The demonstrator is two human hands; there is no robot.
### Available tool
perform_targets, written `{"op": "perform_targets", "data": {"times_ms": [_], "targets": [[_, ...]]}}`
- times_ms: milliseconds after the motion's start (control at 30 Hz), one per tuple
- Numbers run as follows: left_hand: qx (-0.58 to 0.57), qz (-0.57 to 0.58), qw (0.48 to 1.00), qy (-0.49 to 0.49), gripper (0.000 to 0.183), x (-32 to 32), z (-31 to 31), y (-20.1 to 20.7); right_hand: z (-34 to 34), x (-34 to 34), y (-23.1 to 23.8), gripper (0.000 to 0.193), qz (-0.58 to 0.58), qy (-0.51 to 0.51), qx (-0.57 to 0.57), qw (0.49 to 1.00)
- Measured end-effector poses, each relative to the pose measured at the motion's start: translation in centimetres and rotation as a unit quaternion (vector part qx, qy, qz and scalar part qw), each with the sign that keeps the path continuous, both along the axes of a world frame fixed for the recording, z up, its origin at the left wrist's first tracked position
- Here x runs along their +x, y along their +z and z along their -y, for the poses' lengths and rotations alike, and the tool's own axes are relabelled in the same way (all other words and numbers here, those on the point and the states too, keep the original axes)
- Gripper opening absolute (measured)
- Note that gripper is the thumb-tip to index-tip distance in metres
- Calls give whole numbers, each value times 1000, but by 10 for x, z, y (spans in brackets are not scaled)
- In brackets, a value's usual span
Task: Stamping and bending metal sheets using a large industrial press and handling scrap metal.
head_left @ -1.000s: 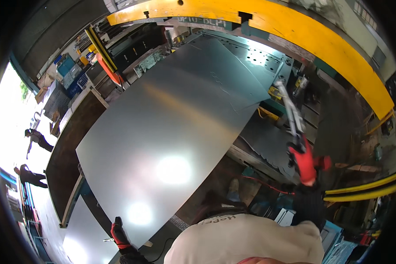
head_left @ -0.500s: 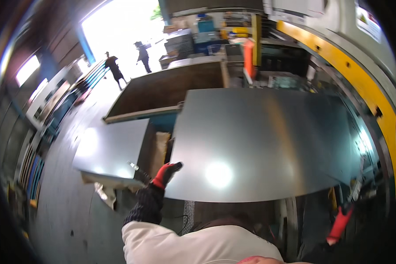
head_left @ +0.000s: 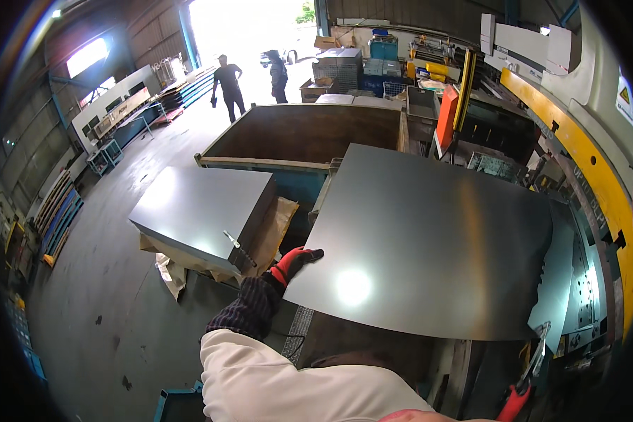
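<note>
One large metal sheet (head_left: 408, 239), between and beyond the left hand (head_left: 295, 264) and the right hand (head_left: 517, 399).
I see the left hand at the sheet's edge, thumb over the top; its other fingers are hidden, so I cannot tell how far they close. I have the right hand wrapped around a silver tool (head_left: 539, 355), its tip near the sheet's right end. Left of the left hand lies a stack of sheets (head_left: 207, 207).

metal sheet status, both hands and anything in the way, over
Left hand gripping metal sheet by its left edge. Right hand on metal tool, tip near sheet's right corner. Big bin beyond; can't tell if it blocks.
</note>
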State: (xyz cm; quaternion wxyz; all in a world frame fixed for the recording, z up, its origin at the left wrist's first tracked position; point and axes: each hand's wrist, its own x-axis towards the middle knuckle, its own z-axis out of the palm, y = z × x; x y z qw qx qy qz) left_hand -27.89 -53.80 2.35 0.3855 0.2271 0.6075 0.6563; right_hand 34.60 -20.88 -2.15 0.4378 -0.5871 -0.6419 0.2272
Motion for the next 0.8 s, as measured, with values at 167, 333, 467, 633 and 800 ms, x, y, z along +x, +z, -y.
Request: {"op": "perform_targets", "data": {"times_ms": [167, 333, 467, 633, 800], "targets": [[-36, -2, 999, 1, 33, -6, 8, -4, 92, -27, 44, 36, -173, -25, -64, 983], [22, -143, 989, -9, 28, -22, -6, -13, 167, -43, 75, 32, -374, -70, -137, 915], [-24, -95, 994, 52, 29, -19, -11, 6, 189, -66, 58, 29, -581, -94, -268, 763], [-56, 7, 998, -29, 39, 41, -33, 54, 201, -11, -91, 31, -588, -7, -19, 809], [-127, -19, 991, -26, 40, 86, -47, 44, 255, 104, -253, 9, -216, -507, -67, 832]]}}
